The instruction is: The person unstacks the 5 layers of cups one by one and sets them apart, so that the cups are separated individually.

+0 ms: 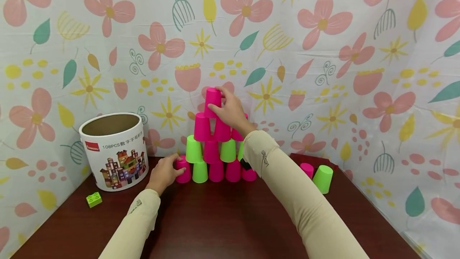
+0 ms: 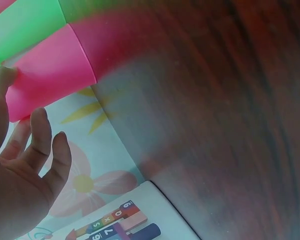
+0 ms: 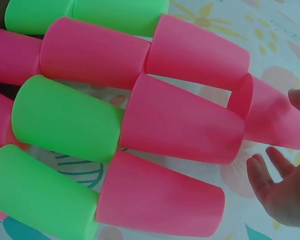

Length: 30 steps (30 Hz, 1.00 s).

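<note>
Top pink cup [image 1: 212, 101], pinched in right hand [image 1: 232, 112]: centre over the two cups [image 1: 202, 128] beneath, without nudging the leftmost base cup [image 1: 185, 177], gripped in left hand [image 1: 165, 174] near the counter's [image 1: 215, 221] back edge.

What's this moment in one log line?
right hand: holds top pink cup | left hand: holds bottom-left pink cup | cup pyramid: pink, green

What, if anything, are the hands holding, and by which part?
Right hand: topmost pink cup; left hand: bottom-left pink cup. Both by their upper part.
</note>
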Available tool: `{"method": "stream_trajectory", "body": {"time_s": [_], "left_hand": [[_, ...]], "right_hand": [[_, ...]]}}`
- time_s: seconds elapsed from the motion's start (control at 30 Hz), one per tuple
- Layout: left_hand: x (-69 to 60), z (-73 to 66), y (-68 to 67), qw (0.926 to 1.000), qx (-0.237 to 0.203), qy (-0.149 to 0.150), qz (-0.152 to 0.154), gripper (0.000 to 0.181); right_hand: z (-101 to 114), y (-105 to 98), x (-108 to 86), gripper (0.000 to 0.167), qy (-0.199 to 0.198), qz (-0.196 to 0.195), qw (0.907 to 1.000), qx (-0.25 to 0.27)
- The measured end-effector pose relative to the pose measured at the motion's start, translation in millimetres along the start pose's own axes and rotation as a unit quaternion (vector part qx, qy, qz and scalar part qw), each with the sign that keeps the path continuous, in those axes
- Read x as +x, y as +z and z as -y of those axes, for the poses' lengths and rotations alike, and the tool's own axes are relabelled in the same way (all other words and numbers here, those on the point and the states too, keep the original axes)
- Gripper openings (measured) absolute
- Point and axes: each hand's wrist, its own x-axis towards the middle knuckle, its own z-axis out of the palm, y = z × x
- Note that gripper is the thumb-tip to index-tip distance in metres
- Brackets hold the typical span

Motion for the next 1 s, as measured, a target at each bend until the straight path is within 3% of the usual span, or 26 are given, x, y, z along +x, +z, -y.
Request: {"method": "stream_trajectory", "body": {"time_s": [0.27,0.5,0.7,0.83,1.0], "left_hand": [[1.1,-3.7,4.8,0.9999,0.009,0.001,0.01,0.033],[2.5,-4.1,8.2,0.9999,0.008,0.012,0.008,0.034],[3.6,-1.2,4.6,0.9996,0.012,0.02,0.013,0.034],[2.6,-0.9,-2.8,0.9995,0.02,0.019,0.016,0.036],[2.3,-3.0,-8.2,0.998,0.045,0.023,0.037,0.039]], "right_hand": [[-6.7,-6.1,-6.2,0.057,-0.005,-0.011,0.9998,0.018],[-15.0,-28.2,-19.2,0.056,-0.05,-0.051,0.9965,0.043],[-25.2,-56.9,-45.6,0.057,-0.057,-0.063,0.9944,0.064],[-36.4,-70.4,-64.7,0.056,-0.084,-0.074,0.992,0.059],[-54.8,-83.5,-98.9,0.056,-0.104,-0.08,0.9903,0.047]]}}
